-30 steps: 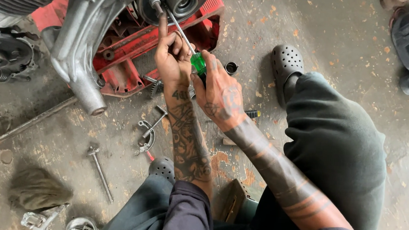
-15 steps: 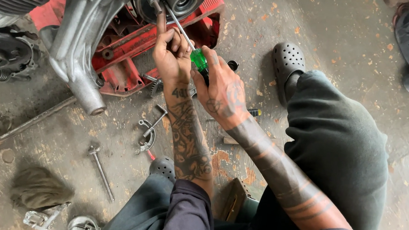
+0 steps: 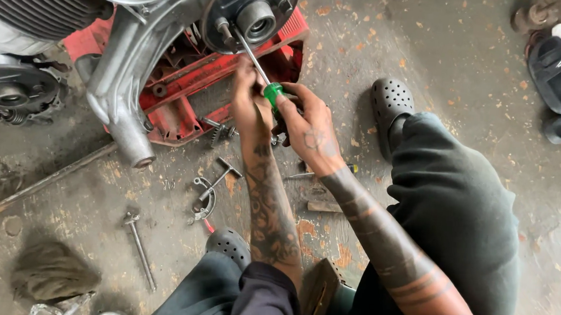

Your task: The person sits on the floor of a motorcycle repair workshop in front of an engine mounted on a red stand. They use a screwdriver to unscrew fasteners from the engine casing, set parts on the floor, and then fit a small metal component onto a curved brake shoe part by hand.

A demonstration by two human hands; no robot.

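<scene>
My right hand (image 3: 311, 130) grips the green handle of a screwdriver (image 3: 272, 93). Its steel shaft runs up and left to a stud on the dark round face of an engine casing (image 3: 250, 10). My left hand (image 3: 250, 104) sits just left of the handle, fingers closed around the lower shaft and steadying it. The grey aluminium casing rests on a red plastic crate (image 3: 186, 100). Both forearms reach forward from my crouched body.
Loose tools lie on the concrete: a T-handle wrench (image 3: 219, 176), a clamp ring (image 3: 205, 201), a long bolt (image 3: 139, 243), a metal rod (image 3: 45, 182). A dirty rag (image 3: 50, 270) lies bottom left. My black clogs (image 3: 391, 106) flank the spot; dark sandals (image 3: 555, 67) lie top right.
The view has shifted slightly, so the hands and casing sit a little lower in the frame. The left index finger, raised along the shaft before, has curled down.
</scene>
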